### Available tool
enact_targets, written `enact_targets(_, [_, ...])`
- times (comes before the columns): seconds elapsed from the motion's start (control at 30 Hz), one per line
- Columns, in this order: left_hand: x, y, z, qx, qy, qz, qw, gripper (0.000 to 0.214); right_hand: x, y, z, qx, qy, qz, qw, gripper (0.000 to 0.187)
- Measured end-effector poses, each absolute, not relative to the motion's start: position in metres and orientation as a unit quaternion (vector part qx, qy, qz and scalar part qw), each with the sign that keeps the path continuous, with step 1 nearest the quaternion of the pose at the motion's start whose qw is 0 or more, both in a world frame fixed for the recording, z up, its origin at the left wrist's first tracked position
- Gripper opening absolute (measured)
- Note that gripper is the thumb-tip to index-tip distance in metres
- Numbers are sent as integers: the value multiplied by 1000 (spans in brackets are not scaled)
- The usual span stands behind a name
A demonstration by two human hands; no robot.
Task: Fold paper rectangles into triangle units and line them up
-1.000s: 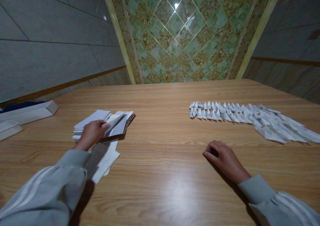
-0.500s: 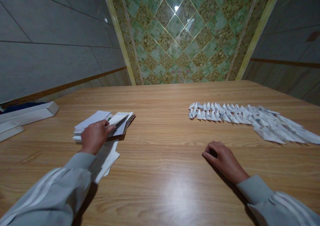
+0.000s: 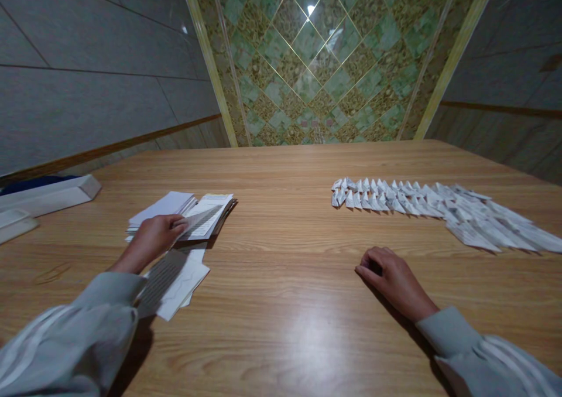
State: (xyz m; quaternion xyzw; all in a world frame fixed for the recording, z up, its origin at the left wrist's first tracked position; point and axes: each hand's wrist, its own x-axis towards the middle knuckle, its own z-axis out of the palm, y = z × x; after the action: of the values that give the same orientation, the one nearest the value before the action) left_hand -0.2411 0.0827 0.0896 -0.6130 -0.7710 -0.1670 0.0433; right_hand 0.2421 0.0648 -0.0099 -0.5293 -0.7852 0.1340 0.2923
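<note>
My left hand (image 3: 153, 236) is closed on the edge of a printed sheet of paper (image 3: 202, 220), lifted at a slant over a stack of papers (image 3: 222, 216). Beside it, partly behind my hand, lies a second stack with a blank white top (image 3: 162, 205). Loose sheets (image 3: 184, 280), one printed with text, spread out below my wrist. My right hand (image 3: 386, 277) rests on the table with its fingers curled in, and nothing shows in them. Beyond it, folded paper pieces (image 3: 395, 198) stand in two rows.
Flatter folded papers (image 3: 496, 221) overlap at the right end of the rows. At the far left are a long white box (image 3: 57, 197) with something dark blue behind it, and a smaller white tray (image 3: 15, 224). The wooden table (image 3: 281, 303) reaches toward a tiled wall.
My left hand has drawn back a little to the left, pulling the sheet over so its printed side shows. My right hand has stayed in place.
</note>
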Motion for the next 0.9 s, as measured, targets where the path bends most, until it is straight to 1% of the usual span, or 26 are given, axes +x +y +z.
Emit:
enact_targets(0.13, [-218, 70, 96, -596, -775, -167, 125, 41, 242, 65, -8, -534, -777, 138, 302, 24])
enact_targets(0.2, [-194, 63, 97, -612, -757, -177, 143, 44, 242, 65, -5, -535, -770, 144, 316, 25])
enact_targets(0.27, [-161, 53, 94, -653, -722, -182, 135, 37, 240, 62, -1, -523, -770, 146, 335, 23])
enact_targets(0.37, [-101, 34, 81, -758, -626, -170, 69, 20, 234, 55, 6, -472, -792, 145, 360, 12])
enact_targets(0.4, [-80, 26, 75, -784, -597, -162, 47, 17, 231, 52, 8, -446, -806, 147, 361, 12])
enact_targets(0.47, [-40, 12, 61, -826, -547, -139, 4, 15, 225, 44, 13, -385, -840, 156, 349, 30])
enact_targets(0.5, [-23, 5, 54, -841, -524, -134, -20, 15, 222, 40, 15, -358, -858, 161, 330, 40])
enact_targets(0.57, [3, -5, 42, -858, -492, -138, -60, 11, 216, 33, 18, -323, -887, 167, 286, 49])
enact_targets(0.6, [12, -8, 37, -860, -485, -140, -77, 11, 214, 30, 19, -316, -896, 172, 261, 46])
enact_targets(0.63, [18, -11, 33, -862, -478, -138, -92, 12, 213, 28, 19, -309, -904, 176, 239, 37])
enact_targets(0.7, [21, -14, 27, -868, -464, -130, -116, 8, 212, 27, 18, -319, -907, 173, 216, 14])
enact_targets(0.73, [20, -15, 24, -871, -456, -133, -128, 13, 214, 28, 18, -326, -907, 169, 208, 7])
enact_targets(0.8, [14, -16, 20, -878, -426, -155, -153, 39, 219, 30, 17, -341, -904, 165, 200, 10])
enact_targets(0.87, [8, -16, 15, -890, -390, -198, -126, 64, 226, 33, 18, -351, -899, 168, 199, 11])
enact_targets(0.9, [5, -16, 13, -894, -379, -213, -113, 69, 230, 34, 18, -355, -897, 173, 200, 11])
